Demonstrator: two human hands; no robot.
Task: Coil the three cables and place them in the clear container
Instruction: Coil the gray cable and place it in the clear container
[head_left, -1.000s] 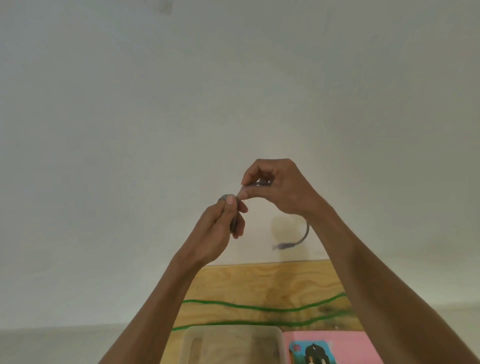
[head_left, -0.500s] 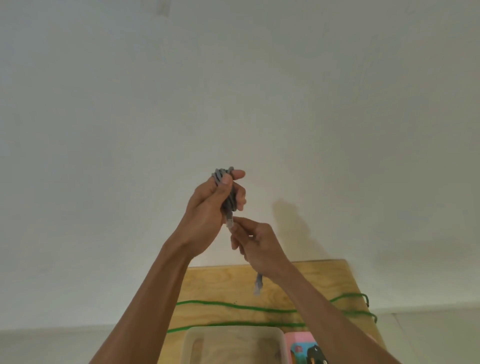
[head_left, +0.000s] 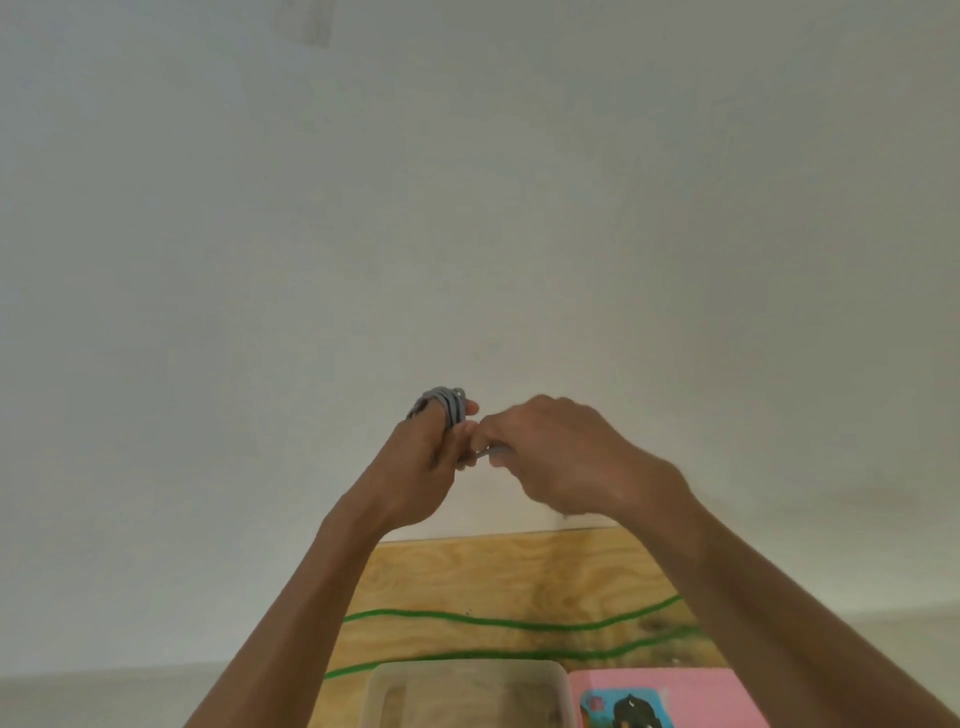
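A grey cable (head_left: 445, 402) is wound in several loops around the fingers of my left hand (head_left: 415, 467), held up in front of the white wall. My right hand (head_left: 561, 457) is just right of it, fingers pinched on the cable's short free end (head_left: 485, 454) between the two hands. A green cable (head_left: 509, 623) lies in two long lines across the wooden table (head_left: 493, 577). The clear container (head_left: 467, 670) stands at the bottom edge, below my hands. No third cable is in view.
A pink box (head_left: 670, 696) with a picture on it lies to the right of the container. The white wall (head_left: 467, 208) rises directly behind the table's far edge.
My right hand has come up from below the left hand to its right side, still on the grey cable's end. The hanging tail seen earlier is gone from view. Both hands sit lower.
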